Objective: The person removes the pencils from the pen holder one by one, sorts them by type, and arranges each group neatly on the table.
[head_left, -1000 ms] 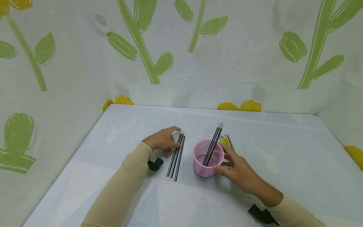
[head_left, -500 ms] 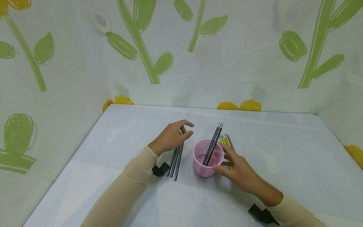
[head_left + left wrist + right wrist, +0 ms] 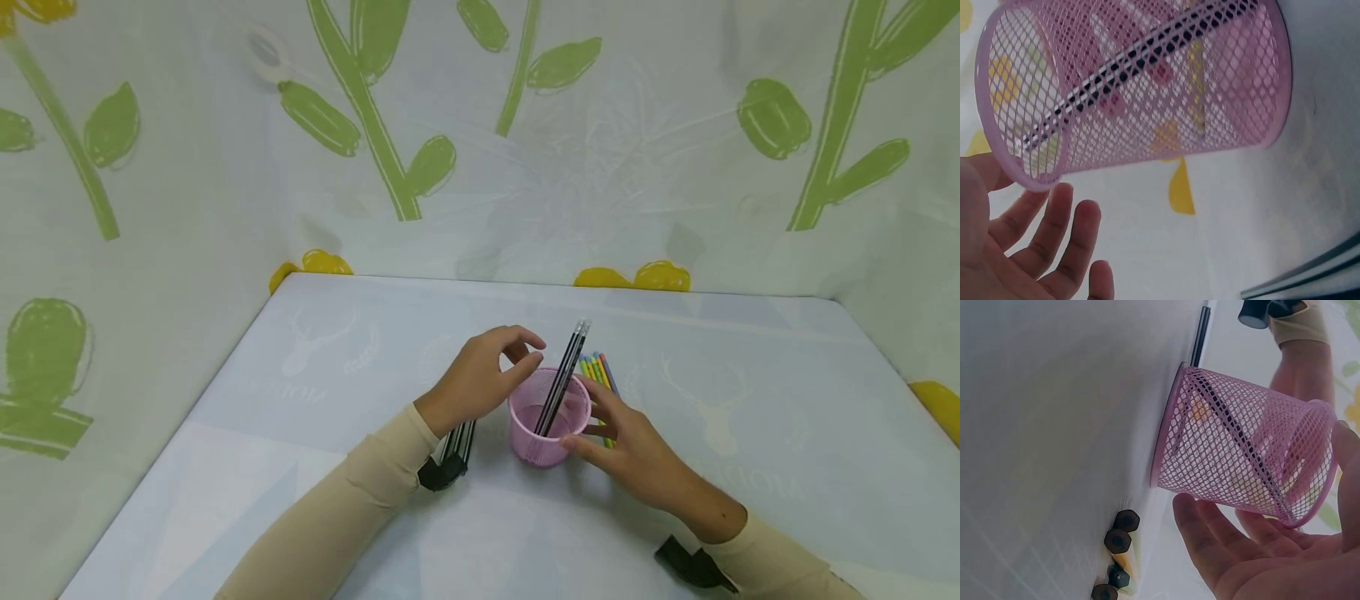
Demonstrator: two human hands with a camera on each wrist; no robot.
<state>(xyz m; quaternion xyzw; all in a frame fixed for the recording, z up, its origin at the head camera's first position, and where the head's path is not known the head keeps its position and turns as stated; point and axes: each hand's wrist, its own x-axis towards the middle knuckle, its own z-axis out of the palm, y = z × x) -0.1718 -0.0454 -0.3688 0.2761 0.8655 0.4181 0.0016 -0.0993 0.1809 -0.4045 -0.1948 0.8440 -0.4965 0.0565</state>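
Note:
A pink mesh pen cup point(image 3: 534, 452) stands upright on the table. Black striped pencils point(image 3: 566, 362) lean inside it, their light ends above the rim. My right hand point(image 3: 641, 458) holds the cup from the right, thumb near the rim and fingers along the side. My left hand point(image 3: 480, 375) is at the cup's left side with relaxed fingers and nothing in them. In the left wrist view its thumb is right at the cup's rim point(image 3: 990, 106). More black striped pencils point(image 3: 468, 437) lie on the table, partly hidden under the left wrist.
Several coloured pencils point(image 3: 597, 367) lie behind the cup, partly covered by the right hand. Black camera mounts hang at the left wrist point(image 3: 442, 472) and right wrist point(image 3: 696, 568). A white wall sheet with green plants point(image 3: 637, 167) rises behind the table point(image 3: 750, 358).
My left hand has left the black pencils on the table and moved right to the pen cup's rim. The right hand and the cup have stayed in place.

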